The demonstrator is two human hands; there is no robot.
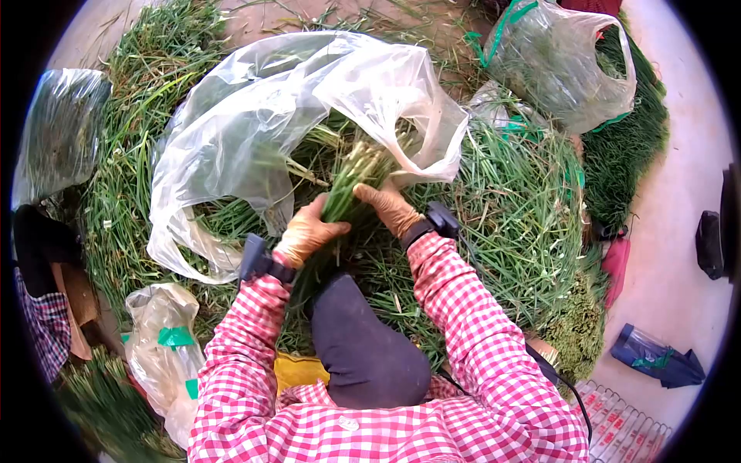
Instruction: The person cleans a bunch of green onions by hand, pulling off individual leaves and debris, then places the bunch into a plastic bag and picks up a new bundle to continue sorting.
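Note:
A bundle of green stalks [350, 179] with pale cut ends pointing up and away slants between my hands. On its left side, my left hand [310, 229] is wrapped round the stalks, thumb toward the right. From the right, my right hand [388, 207] presses its fingers against the same bundle near the pale ends. Both hands wear tan gloves. A large clear plastic bag [239, 127] lies open just beyond the hands, its white handle part beside the bundle's tips. Loose green stalks [509, 224] lie beneath and around everything.
A filled plastic bag [559, 73] sits at the upper right, another [62, 127] at the far left. A crumpled bag with green tape [164, 339] is at the lower left. A person's checked clothing [46, 316] shows at the left edge. A blue item [654, 356] lies right.

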